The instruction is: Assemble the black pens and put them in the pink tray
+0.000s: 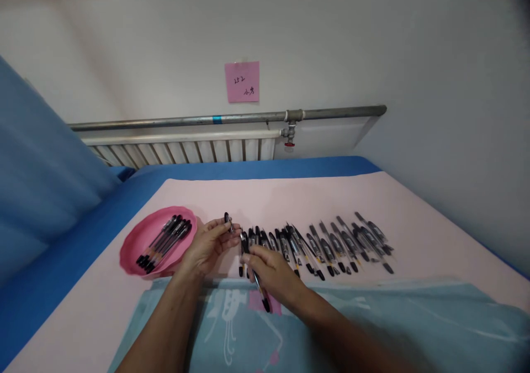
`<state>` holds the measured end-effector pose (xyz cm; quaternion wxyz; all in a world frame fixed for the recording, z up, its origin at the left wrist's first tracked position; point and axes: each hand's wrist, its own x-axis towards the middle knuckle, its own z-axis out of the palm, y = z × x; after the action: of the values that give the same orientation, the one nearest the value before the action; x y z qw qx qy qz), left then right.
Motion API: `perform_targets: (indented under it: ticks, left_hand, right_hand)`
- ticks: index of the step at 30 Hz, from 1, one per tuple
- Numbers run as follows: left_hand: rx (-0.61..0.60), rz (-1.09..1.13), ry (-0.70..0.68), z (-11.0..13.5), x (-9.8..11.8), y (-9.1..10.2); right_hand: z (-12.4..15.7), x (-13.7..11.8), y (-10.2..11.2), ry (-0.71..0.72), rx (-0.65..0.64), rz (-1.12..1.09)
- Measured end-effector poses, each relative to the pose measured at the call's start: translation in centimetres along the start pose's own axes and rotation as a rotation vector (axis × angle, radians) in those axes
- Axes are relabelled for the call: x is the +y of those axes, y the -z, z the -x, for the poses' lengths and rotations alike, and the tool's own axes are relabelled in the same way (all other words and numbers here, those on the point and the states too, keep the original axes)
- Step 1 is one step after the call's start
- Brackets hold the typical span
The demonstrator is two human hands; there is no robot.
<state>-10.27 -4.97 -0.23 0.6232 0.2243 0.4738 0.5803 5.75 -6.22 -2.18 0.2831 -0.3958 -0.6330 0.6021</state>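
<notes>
My left hand (209, 246) is closed in a pinch on a small black pen cap (227, 219), held just above the pink sheet. My right hand (271, 271) is closed on a black pen body (260, 290), whose tip points toward me and whose top end lies close to the left fingers. Right of my hands, a long row of black pens and loose caps (331, 243) lies on the pink sheet. A pink dish (136, 240) to the left holds several capped black pens (165, 241).
The pink sheet (290, 196) covers a blue table by a white wall with a radiator (186, 152) and a metal pipe (232, 119). A pink sticky note (242, 81) hangs on the wall. A light blue printed cloth (372, 323) lies near me.
</notes>
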Motion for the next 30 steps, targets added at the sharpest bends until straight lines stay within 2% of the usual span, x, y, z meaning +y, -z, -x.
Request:
perform_targets:
  ticks: [6,19,30]
  left_hand:
    - [-0.011,0.135,0.051,-0.3,-0.03,0.43]
    - [-0.075,0.047,0.047,-0.09,-0.71,-0.08]
    - [-0.058,0.101,0.08,-0.05,-0.47,-0.12]
  right_hand:
    - [0.16,-0.49,-0.15,0.036,-0.024,0.069]
    - [0.1,0.03,-0.09,0.041,0.002,0.085]
    - [0.11,-0.11,-0.08,0.044,-0.003,0.085]
